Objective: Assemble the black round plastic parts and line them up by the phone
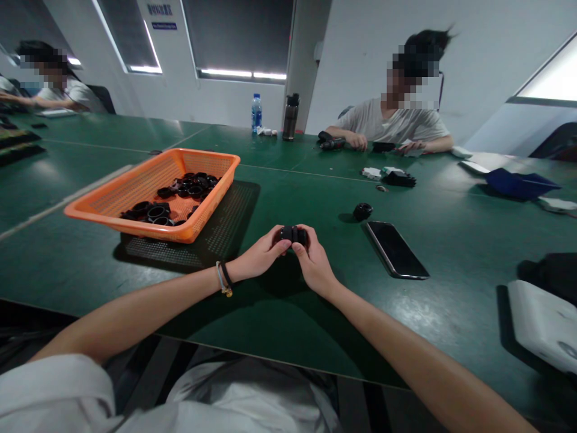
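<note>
Both hands meet over the green table (252, 313), gripping a small black ribbed cylinder (293, 235) that seems to be made of ring-like sections. My left hand (267, 249) wraps its left end, with the thumb pressed on the near side. On the right end, my right hand (314, 260) closes with thumb and fingers. The fingers hide the cylinder's ends. To the left, an orange plastic basket (216, 207) holds several black rings (195, 186). A similar black round part (363, 211) rests on the table to the right of my hands.
A phone (397, 249) lies right of my hands, and a white device (543, 325) stands at the right edge. Across the table a person (396, 117) works near a power drill (332, 144). A water bottle (256, 113) and a dark flask (291, 118) stand at the back.
</note>
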`<control>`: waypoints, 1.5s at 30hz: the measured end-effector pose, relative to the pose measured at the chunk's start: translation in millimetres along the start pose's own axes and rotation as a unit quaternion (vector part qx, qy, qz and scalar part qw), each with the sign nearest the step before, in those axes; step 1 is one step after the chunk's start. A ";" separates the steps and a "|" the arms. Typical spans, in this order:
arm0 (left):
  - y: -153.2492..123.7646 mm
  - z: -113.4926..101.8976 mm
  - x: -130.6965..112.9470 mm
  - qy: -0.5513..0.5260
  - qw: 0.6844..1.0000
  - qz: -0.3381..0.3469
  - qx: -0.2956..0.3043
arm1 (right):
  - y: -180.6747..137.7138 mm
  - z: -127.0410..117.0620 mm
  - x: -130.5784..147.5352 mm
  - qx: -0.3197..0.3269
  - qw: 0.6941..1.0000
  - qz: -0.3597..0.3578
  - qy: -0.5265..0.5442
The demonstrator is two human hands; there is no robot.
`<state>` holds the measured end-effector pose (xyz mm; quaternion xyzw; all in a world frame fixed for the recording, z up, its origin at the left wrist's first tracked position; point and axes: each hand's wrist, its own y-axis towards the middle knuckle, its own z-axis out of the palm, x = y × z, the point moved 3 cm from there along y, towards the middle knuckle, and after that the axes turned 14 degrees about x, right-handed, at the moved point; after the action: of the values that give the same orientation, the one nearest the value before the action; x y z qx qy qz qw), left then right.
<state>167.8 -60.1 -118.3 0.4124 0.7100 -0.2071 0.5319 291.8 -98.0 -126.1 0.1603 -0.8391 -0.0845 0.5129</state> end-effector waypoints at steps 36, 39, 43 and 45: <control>6.3 5.1 11.7 -0.155 0.986 -0.039 0.047 | 3.2 -4.6 -6.2 0.001 0.998 -0.030 -0.063; 5.4 5.2 7.9 -0.139 0.989 -0.032 0.034 | 2.4 -4.0 -3.8 0.010 0.999 -0.026 -0.043; 3.3 1.4 2.0 -0.078 0.996 -0.027 0.028 | 0.2 -1.0 0.4 0.016 1.000 -0.007 -0.003; 2.4 -0.7 0.4 -0.041 0.999 -0.021 0.024 | -1.2 1.0 1.6 0.011 1.000 0.013 0.022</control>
<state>169.3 -58.1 -118.2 0.4016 0.6908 -0.2520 0.5459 290.5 -99.8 -125.5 0.1572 -0.8303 -0.0649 0.5307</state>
